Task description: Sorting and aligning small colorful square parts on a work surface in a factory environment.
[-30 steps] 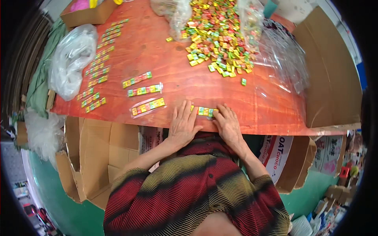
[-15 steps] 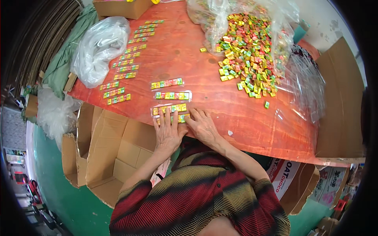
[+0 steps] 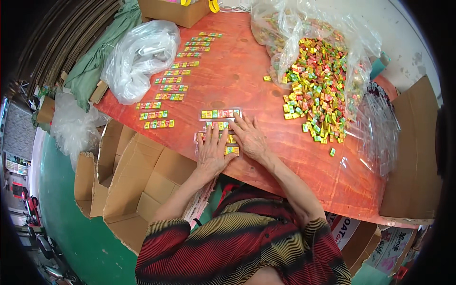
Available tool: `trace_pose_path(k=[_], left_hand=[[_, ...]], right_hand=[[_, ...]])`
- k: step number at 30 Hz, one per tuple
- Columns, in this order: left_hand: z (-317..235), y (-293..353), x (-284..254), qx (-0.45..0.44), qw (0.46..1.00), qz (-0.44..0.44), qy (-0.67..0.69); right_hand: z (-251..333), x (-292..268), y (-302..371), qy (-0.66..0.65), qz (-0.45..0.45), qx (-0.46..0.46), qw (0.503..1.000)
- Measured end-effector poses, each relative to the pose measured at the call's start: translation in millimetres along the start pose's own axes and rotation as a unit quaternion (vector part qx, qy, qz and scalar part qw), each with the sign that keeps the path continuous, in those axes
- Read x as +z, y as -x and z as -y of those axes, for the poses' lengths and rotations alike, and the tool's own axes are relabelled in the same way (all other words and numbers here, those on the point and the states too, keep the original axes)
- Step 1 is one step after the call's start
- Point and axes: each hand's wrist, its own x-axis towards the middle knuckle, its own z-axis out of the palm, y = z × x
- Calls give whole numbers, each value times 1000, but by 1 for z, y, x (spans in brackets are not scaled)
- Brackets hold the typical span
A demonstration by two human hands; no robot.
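Right now, from my remote seat, I have both bare hands in the head view, over the near edge of the orange-red wooden table. My left hand lies palm down with its fingers stretched out and spread across the lower rows of a small stack of flat strips made of little yellow, red and green blocks. It covers the left portions of the two nearest rows, whose right ends show beside it. My right hand comes in from the other side, fingers extended and slightly apart, its tips at the right ends of the upper rows; I cannot tell how hard either hand presses. Clear plastic shows around some of these rows.

To the left, a slanting column of similar strips runs away from me, beside a crumpled bag of clear plastic. To the right, well apart from the hands, a loose heap of small yellow, red and green blocks spills from a big transparent bag; a single green block lies just off it. Shiny clear plastic sleeves lie near an upright brown cardboard panel. Below the table's edge, an open brown cardboard box stands on the green floor.
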Motion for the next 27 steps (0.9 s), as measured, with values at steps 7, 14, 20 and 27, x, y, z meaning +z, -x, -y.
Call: trace_pose_path(k=[7, 14, 20, 27], left_hand=[[21, -20, 2, 24, 998, 52, 16], [26, -50, 4, 44, 997, 59, 6], [47, -96, 23, 66, 997, 47, 11], [71, -189, 39, 67, 997, 43, -11]], right_hand=[[-11, 4, -13, 10, 59, 1, 998], [-22, 2, -21, -25, -30, 11, 999], [-24, -25, 19, -89, -51, 42, 994], [7, -60, 126, -45, 42, 124, 990]])
